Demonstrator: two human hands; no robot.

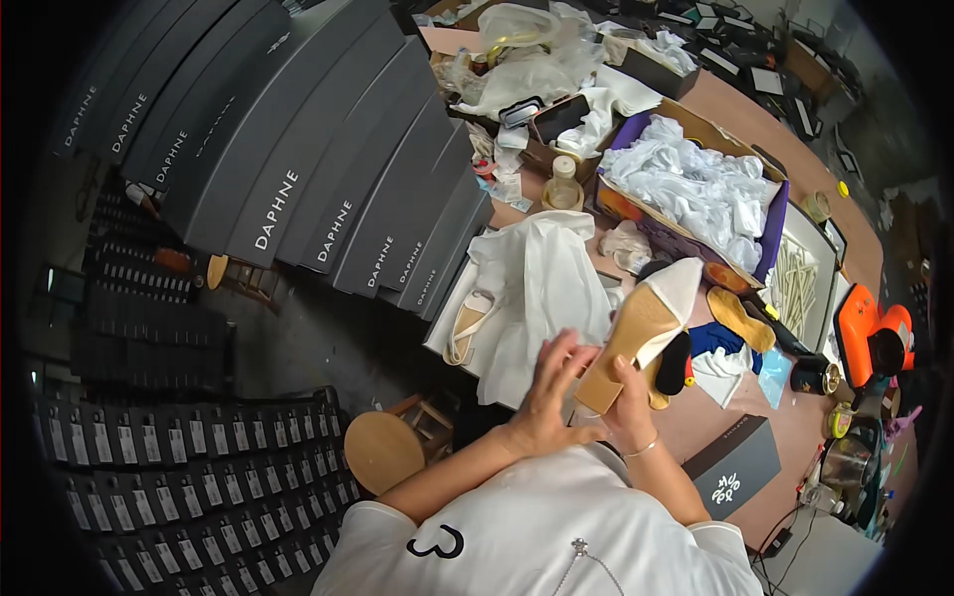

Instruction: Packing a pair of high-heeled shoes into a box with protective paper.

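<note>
My right hand (628, 412) grips a white pointed shoe (651, 313) by its block-heel end. The tan sole is turned up and the toe points away from me, to the right. Beside the heel, my left hand (552, 397) has its fingers spread, slightly blurred; whether a fingertip touches the shoe I cannot tell. A second light-coloured shoe (469, 326) lies in an opened shoe box to the left, next to crumpled white tissue paper (542, 273) draped over that box.
Dark shoe boxes (298, 189) are stacked high at the left. A purple-edged box (778, 223) full of white wrapping, a glass bottle (563, 184), cloths (720, 372) and a dark box (735, 467) crowd the table. A round stool (383, 453) stands lower left.
</note>
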